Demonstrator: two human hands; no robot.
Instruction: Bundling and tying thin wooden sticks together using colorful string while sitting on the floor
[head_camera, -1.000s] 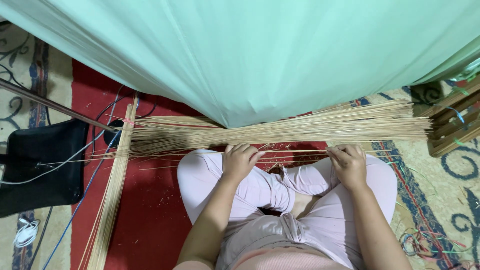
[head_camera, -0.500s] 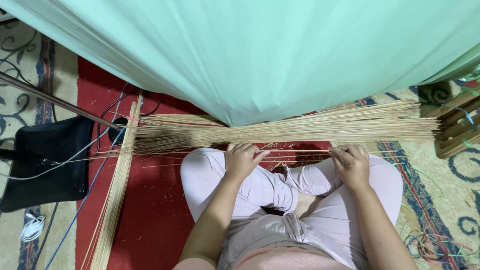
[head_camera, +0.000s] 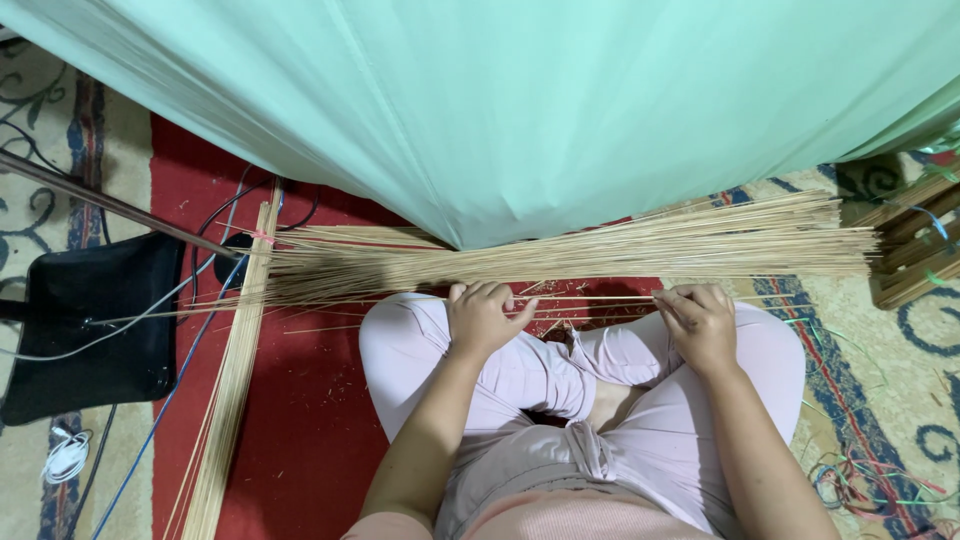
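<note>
A few thin sticks (head_camera: 585, 298) lie across the knees, just in front of the big stick pile (head_camera: 600, 250) on the red rug (head_camera: 300, 400). The left hand (head_camera: 480, 318) and right hand (head_camera: 700, 322) each pinch them with curled fingers. Best to hold both ends level and the pinch light. No labels or packages show; a tied stick bundle (head_camera: 235, 370) lies leftward.

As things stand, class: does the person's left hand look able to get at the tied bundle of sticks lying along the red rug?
Probably yes: the left hand has bare red rug between it and the bundle, though it may need a stretch.
</note>
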